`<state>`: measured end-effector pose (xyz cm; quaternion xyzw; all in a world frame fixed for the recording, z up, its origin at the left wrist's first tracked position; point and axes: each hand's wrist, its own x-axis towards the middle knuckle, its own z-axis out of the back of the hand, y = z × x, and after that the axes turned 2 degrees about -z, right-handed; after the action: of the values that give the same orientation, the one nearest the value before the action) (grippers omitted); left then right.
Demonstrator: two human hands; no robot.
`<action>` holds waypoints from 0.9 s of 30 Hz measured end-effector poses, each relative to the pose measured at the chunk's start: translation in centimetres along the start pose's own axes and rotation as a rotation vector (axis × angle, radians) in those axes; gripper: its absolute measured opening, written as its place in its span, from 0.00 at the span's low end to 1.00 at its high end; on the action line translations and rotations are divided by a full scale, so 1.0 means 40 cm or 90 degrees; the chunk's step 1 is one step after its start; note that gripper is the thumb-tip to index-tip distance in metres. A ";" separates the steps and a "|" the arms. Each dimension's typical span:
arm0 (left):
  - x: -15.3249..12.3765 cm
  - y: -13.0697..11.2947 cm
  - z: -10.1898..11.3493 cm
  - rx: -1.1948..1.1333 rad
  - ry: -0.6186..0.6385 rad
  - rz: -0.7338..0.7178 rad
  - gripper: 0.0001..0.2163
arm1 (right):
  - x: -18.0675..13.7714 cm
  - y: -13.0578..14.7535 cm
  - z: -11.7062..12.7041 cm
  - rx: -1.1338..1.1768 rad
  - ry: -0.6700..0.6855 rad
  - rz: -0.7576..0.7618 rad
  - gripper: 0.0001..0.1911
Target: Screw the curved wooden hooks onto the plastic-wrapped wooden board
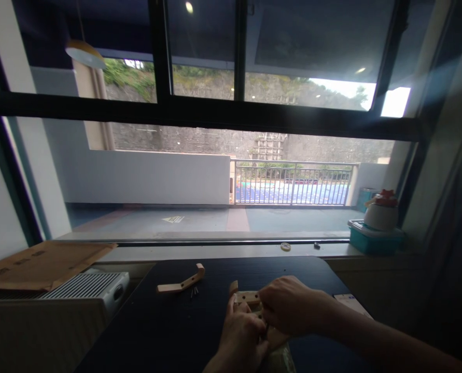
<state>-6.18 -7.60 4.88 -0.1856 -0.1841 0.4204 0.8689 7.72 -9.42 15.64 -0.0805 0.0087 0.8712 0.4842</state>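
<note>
My left hand (242,331) is closed round a light wooden piece with dark holes (248,298), over the near part of the dark table. One upturned end of this wood sticks up beyond my fingers. Against its right side presses my right hand (287,305), with its fingers curled shut; whatever they grip is hidden. Below my hands shows a blurred, pale, shiny part, too dim to name. To the left lies a bent wooden piece with holes (182,282), apart from both hands. Several small screws or pins (194,292) are beside it.
The dark table (156,331) stands against a window sill (215,251). A flat card (353,304) is at its right edge. On the sill are a roll of tape (285,247) and a teal box (374,238) bearing a white pot (381,215). Cardboard (47,261) covers a heater (88,285) at left.
</note>
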 end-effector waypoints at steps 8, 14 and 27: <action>0.007 0.011 -0.007 0.018 0.019 -0.001 0.05 | -0.007 0.040 0.075 -0.097 0.099 0.062 0.09; 0.002 0.004 -0.002 0.016 0.020 -0.015 0.07 | 0.012 0.040 0.049 -0.083 0.088 0.051 0.09; -0.002 -0.008 0.011 0.033 0.026 -0.015 0.07 | -0.004 0.026 0.076 -0.078 0.060 0.071 0.07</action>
<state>-6.23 -7.80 5.40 -0.1692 -0.1576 0.4112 0.8817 6.53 -9.82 18.60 -0.1505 -0.0172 0.8910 0.4279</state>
